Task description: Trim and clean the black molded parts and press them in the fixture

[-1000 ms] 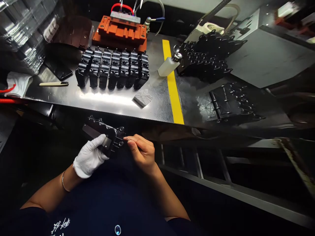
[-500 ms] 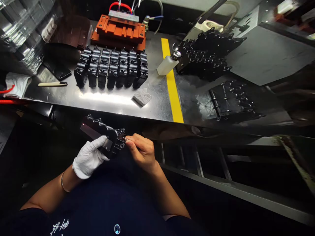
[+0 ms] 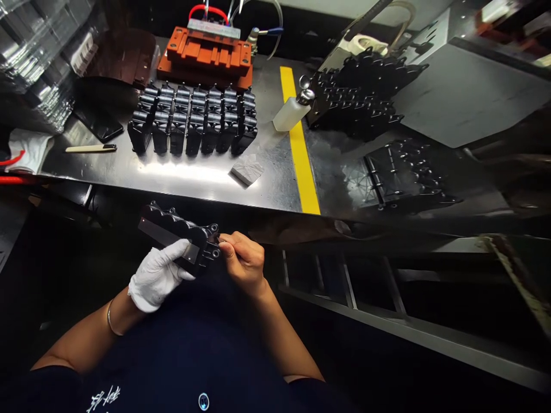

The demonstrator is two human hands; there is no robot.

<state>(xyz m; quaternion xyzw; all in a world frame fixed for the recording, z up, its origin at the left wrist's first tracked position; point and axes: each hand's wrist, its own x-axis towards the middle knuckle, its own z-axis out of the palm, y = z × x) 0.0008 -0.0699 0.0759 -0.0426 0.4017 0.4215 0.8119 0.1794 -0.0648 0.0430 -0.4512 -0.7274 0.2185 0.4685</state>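
1. The left hand (image 3: pixel 157 275), in a white glove, is closed around a black moulded part (image 3: pixel 178 232). Fingers wrap its underside and the thumb lies across a pale strip on its face.
2. The part is held in the air over the person's lap, below the near edge of the worktop (image 3: pixel 193 178) and touching nothing on it.
3. The right hand (image 3: pixel 243 261) is bare and its fingers are curled in. Thumb and forefinger pinch together right at the part's lugged end (whether something small sits in that pinch cannot be told).
4. Judged done: a block of like black parts (image 3: pixel 193 120) stands upright in neat rows on the worktop, just in front of an orange fixture (image 3: pixel 206 54).
5. Judged left: a loose heap of black parts (image 3: pixel 357 97) lies beyond the yellow stripe (image 3: pixel 301 155), well apart from the rows. A flatter spread of dark parts (image 3: pixel 404 178) lies nearer the person.
6. By that reading the work is somewhere in the middle, with one piece in hand, many set out and many heaped.
7. A small white bottle (image 3: pixel 288 113) lies tilted beside the stripe, and a folded white pad (image 3: pixel 247 170) rests near the rows. Neither is touched.
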